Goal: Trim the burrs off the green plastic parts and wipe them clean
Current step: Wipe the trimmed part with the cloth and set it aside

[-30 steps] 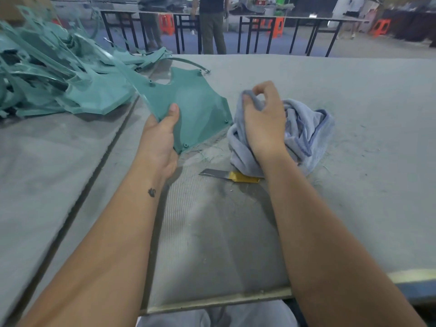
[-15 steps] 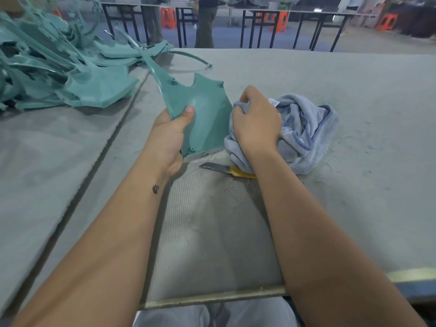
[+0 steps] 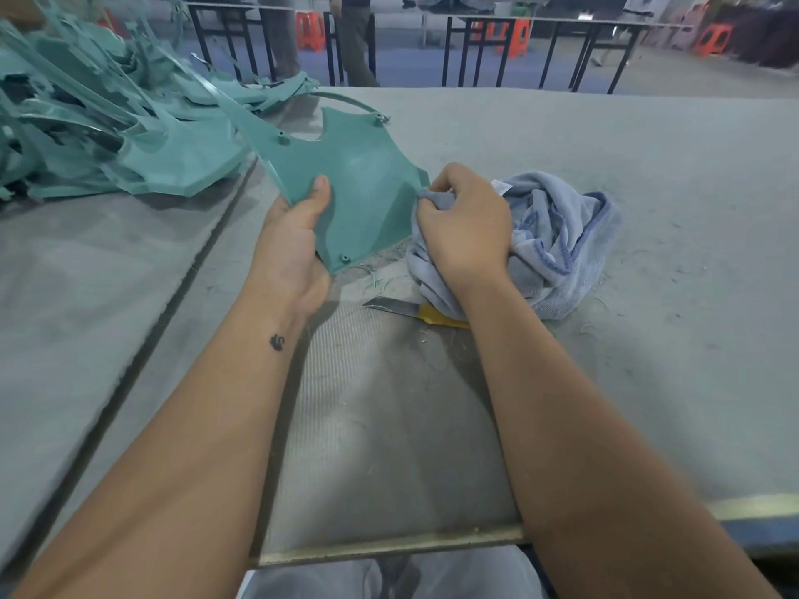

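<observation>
Since the frame half a second back, the green part [image 3: 346, 183] is sitting flatter toward the camera, and the right hand [image 3: 465, 224] with its cloth is lying against the part's right edge.

At far left, a pile of green parts [image 3: 108, 136] is lying heaped on the grey surface [image 3: 648, 382]. Next comes the left hand [image 3: 292, 248], its grip grasping the green part along the lower left edge, thumb pressing on the upper face, so the part is tilting up off the surface between the 2 hands. Below and right of that part, a knife [image 3: 406, 311] with a yellow handle is lying flat on the surface, its handle end going under the cloth. Rightward, the right hand's grip is clenching around a bunched fold of the blue-grey cloth [image 3: 557, 244], whose remainder is resting crumpled on the surface. Fine green shavings [image 3: 380, 281] are lying scattered between part and knife.
</observation>
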Demonstrator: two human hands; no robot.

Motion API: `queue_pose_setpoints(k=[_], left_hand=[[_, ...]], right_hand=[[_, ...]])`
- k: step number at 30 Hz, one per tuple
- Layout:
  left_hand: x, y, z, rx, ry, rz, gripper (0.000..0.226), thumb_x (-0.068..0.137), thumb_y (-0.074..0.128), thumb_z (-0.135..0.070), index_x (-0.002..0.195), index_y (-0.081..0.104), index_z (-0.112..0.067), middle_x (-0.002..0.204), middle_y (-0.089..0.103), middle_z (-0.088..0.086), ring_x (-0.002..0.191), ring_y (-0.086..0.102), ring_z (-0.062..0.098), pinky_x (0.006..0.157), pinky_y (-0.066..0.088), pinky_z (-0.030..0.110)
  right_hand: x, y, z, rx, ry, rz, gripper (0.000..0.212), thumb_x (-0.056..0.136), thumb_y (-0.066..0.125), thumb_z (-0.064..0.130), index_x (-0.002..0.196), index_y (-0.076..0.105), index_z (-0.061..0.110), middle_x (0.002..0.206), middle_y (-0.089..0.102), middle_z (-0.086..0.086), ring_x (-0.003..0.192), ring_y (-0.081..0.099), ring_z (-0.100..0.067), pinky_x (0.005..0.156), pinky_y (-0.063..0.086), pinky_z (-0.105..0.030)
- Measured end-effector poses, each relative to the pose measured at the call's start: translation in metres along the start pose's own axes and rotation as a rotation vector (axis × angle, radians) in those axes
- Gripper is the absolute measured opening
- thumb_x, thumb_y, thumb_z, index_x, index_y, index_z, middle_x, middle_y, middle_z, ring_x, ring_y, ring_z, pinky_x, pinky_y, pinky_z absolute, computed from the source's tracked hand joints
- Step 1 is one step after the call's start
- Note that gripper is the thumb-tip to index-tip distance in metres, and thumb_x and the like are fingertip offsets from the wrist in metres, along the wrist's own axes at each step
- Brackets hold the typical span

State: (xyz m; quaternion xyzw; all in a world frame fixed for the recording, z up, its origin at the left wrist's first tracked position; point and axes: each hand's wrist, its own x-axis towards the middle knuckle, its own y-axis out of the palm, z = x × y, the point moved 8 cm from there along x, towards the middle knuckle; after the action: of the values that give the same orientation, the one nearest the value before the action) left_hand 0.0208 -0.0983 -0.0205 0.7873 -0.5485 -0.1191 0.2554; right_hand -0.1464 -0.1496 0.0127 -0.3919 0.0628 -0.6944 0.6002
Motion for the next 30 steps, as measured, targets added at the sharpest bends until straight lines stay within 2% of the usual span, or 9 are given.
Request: queue_pose_setpoints(k=[3,5,8,12,16,18,23,27,30], left_hand=[[-0.001,0.005,0.001,-0.034,0.008,0.027,0.022,0.104,0.042,-0.014,0.114,0.061,-0.014,0.106,0.073,0.002,0.102,0.069,0.021,0.092,0.055,0.042],[-0.002,0.008,0.002,-0.044,0.017,0.034,0.022,0.104,0.04,-0.014,0.107,0.062,-0.014,0.096,0.075,0.001,0.093,0.072,0.019,0.086,0.057,0.038],[-0.002,0.005,0.002,-0.095,0.013,-0.012,0.025,0.105,0.039,-0.014,0.118,0.058,-0.007,0.103,0.073,0.007,0.093,0.071,0.021,0.083,0.058,0.035],[-0.004,0.001,0.001,-0.079,-0.011,-0.03,0.022,0.104,0.042,-0.014,0.114,0.06,-0.009,0.101,0.073,0.007,0.093,0.071,0.023,0.082,0.059,0.038],[-0.006,0.005,0.001,-0.079,-0.013,0.022,0.022,0.103,0.043,-0.013,0.115,0.061,-0.009,0.109,0.071,0.008,0.106,0.067,0.028,0.094,0.053,0.047],[-0.006,0.006,0.002,-0.078,-0.016,0.028,0.025,0.103,0.043,-0.014,0.121,0.058,-0.007,0.113,0.069,0.01,0.105,0.067,0.027,0.095,0.053,0.045],[-0.006,0.006,0.0,-0.167,-0.007,-0.006,0.036,0.104,0.039,-0.014,0.134,0.05,0.001,0.118,0.065,0.015,0.099,0.068,0.024,0.086,0.057,0.034],[-0.007,0.004,-0.001,-0.123,-0.003,-0.025,0.036,0.104,0.04,-0.016,0.135,0.05,0.0,0.124,0.064,0.016,0.109,0.066,0.027,0.094,0.054,0.038],[-0.005,0.005,0.0,-0.051,0.01,-0.029,0.031,0.104,0.041,-0.015,0.13,0.053,-0.002,0.109,0.07,0.009,0.098,0.07,0.021,0.088,0.056,0.034]], right_hand=[[-0.003,0.01,0.012,-0.112,-0.059,0.116,0.011,0.088,0.055,0.024,0.08,0.06,0.019,0.074,0.062,0.001,0.085,0.058,-0.026,0.086,0.044,-0.037],[-0.01,0.021,0.025,-0.14,-0.14,0.223,0.013,0.089,0.056,0.026,0.083,0.065,0.019,0.079,0.066,0.0,0.086,0.06,-0.026,0.083,0.047,-0.036],[-0.023,0.036,0.042,-0.075,-0.228,0.355,0.013,0.086,0.06,0.028,0.08,0.066,0.018,0.078,0.067,0.0,0.083,0.062,-0.023,0.075,0.051,-0.036],[-0.016,0.033,0.033,-0.163,-0.172,0.304,0.014,0.088,0.057,0.029,0.078,0.061,0.02,0.078,0.066,0.001,0.085,0.061,-0.023,0.078,0.047,-0.034],[-0.003,0.015,0.011,-0.271,-0.053,0.124,0.018,0.091,0.049,0.021,0.073,0.05,0.019,0.064,0.049,0.006,0.085,0.054,-0.026,0.078,0.03,-0.03],[-0.006,0.018,0.017,-0.263,-0.102,0.158,0.019,0.092,0.05,0.024,0.073,0.051,0.02,0.066,0.051,0.005,0.086,0.055,-0.025,0.078,0.031,-0.03],[-0.031,0.037,0.052,-0.011,-0.323,0.392,0.017,0.085,0.062,0.021,0.069,0.054,0.022,0.071,0.063,-0.002,0.077,0.06,-0.028,0.071,0.049,-0.041],[-0.03,0.037,0.045,0.142,-0.233,0.472,0.014,0.082,0.065,0.016,0.069,0.061,0.016,0.07,0.064,-0.002,0.076,0.062,-0.02,0.071,0.05,-0.036],[-0.028,0.03,0.044,0.303,-0.186,0.401,0.013,0.084,0.065,0.015,0.073,0.065,0.007,0.07,0.064,-0.005,0.069,0.057,-0.011,0.067,0.047,-0.028]])
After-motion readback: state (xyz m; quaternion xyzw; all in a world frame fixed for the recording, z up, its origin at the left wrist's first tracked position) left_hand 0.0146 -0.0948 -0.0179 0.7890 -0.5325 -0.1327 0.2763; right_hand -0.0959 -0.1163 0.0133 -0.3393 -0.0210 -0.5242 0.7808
